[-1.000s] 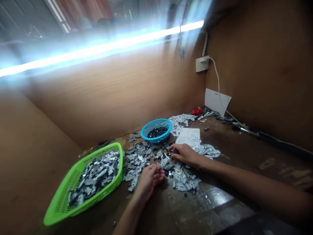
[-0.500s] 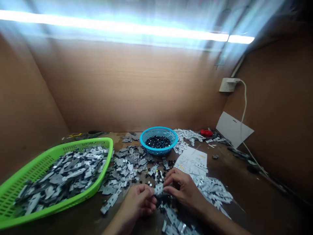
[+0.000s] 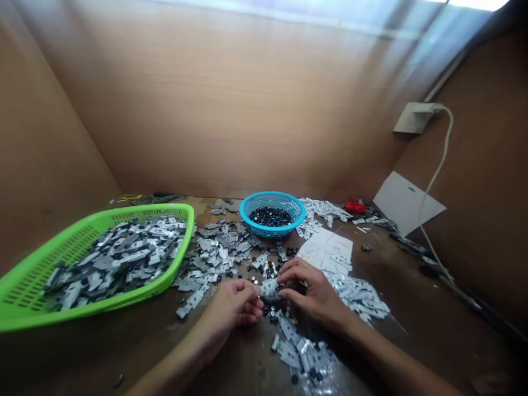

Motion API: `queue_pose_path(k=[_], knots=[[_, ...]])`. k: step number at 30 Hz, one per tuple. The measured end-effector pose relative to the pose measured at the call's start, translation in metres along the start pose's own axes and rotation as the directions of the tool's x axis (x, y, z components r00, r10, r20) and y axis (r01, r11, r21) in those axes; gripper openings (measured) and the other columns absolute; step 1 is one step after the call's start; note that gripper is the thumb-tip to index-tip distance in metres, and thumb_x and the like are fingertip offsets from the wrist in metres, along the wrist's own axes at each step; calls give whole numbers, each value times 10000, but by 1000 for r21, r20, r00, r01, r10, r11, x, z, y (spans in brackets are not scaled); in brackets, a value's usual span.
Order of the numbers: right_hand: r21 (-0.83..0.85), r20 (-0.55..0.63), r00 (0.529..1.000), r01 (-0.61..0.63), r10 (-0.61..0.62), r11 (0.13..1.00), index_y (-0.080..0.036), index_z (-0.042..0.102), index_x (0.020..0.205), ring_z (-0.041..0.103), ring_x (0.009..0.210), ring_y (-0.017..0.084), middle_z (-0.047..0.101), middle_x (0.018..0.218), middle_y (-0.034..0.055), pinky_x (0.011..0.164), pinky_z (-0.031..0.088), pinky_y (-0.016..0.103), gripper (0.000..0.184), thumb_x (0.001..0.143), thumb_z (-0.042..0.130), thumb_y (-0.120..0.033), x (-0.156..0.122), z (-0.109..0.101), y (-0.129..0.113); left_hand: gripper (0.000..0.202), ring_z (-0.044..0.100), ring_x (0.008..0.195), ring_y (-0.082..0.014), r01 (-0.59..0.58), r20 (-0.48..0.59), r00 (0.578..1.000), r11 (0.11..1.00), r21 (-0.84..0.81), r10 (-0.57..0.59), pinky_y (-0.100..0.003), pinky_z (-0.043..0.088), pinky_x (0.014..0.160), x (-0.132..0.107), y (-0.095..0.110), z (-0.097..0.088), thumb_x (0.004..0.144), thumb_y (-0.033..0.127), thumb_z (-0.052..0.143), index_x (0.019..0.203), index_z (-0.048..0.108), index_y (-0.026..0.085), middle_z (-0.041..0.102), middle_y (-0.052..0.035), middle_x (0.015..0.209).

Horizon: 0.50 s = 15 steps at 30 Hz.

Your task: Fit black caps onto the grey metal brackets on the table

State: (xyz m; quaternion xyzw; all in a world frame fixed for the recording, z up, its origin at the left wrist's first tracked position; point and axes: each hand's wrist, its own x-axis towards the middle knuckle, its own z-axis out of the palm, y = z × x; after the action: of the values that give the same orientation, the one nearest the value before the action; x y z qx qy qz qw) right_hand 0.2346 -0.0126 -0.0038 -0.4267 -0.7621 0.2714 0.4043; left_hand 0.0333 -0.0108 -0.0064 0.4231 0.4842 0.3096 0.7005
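Observation:
A small light-grey plastic part [image 3: 269, 287] sits between my two hands, low over the middle of the work surface. My left hand [image 3: 239, 301] is closed, thumb and forefinger pinched at the part's left edge. From the other side my right hand [image 3: 311, 291] curves in, its thumb and fingertips gripping the right end. The exact contact is too small to see clearly. Black round pieces [image 3: 272, 312] lie just below the part. Nearer to me are more grey plastic pieces [image 3: 291, 352], and a loose heap of grey pieces [image 3: 223, 245] spreads beyond my left hand.
A green basket [image 3: 187, 231] full of grey parts stands at left. The blue basket [image 3: 301, 216] at the back holds small black pieces. Right of centre are a printed sheet [image 3: 325, 245] and pale parts [image 3: 363, 297]. A white cable [image 3: 439, 159] hangs along the right wall.
The view has tilted down and shifted slightly left, so the scene sits higher in the picture. Both hands stay around the same grey part, with the right fingers slightly more spread.

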Motion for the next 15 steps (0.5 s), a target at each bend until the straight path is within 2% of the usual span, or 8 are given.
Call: queue_pose_path(k=[3, 6, 10, 15], knots=[[-38, -66, 998, -12, 9, 999, -197, 613, 907, 548, 865, 155, 571, 953, 42, 759, 437, 280, 146, 762, 604, -195, 1, -4, -1, 224, 559, 542, -83, 3, -10, 1000, 1000, 5, -3, -182, 415, 509, -1, 2, 0, 751, 342, 559, 754, 512, 124, 616, -56, 695], [-156, -140, 989, -73, 51, 985, -203, 618, 902, 551, 813, 151, 587, 894, 37, 718, 432, 278, 127, 815, 526, -192, 1, -9, 7, 242, 562, 544, -87, -7, -36, 999, 1000, 18, 7, -190, 429, 513, -2, 4, -2, 742, 359, 575, 753, 509, 126, 615, -59, 703], [-349, -64, 997, -60, 40, 935, -213, 644, 855, 539, 818, 170, 596, 845, 34, 737, 414, 295, 115, 790, 552, -186, 3, -10, 22, 247, 564, 544, -91, -36, -50, 998, 999, 16, 37, -200, 442, 518, -2, 8, -8, 743, 367, 575, 748, 506, 130, 617, -61, 711], [-504, 4, 1000, -17, 22, 863, -245, 637, 968, 518, 851, 170, 587, 892, 38, 749, 401, 285, 187, 826, 518, -225, 14, 0, 28, 238, 568, 550, -93, -61, -57, 996, 998, -4, 61, -202, 448, 521, -1, 12, -12, 736, 356, 583, 747, 510, 129, 617, -62, 710]])
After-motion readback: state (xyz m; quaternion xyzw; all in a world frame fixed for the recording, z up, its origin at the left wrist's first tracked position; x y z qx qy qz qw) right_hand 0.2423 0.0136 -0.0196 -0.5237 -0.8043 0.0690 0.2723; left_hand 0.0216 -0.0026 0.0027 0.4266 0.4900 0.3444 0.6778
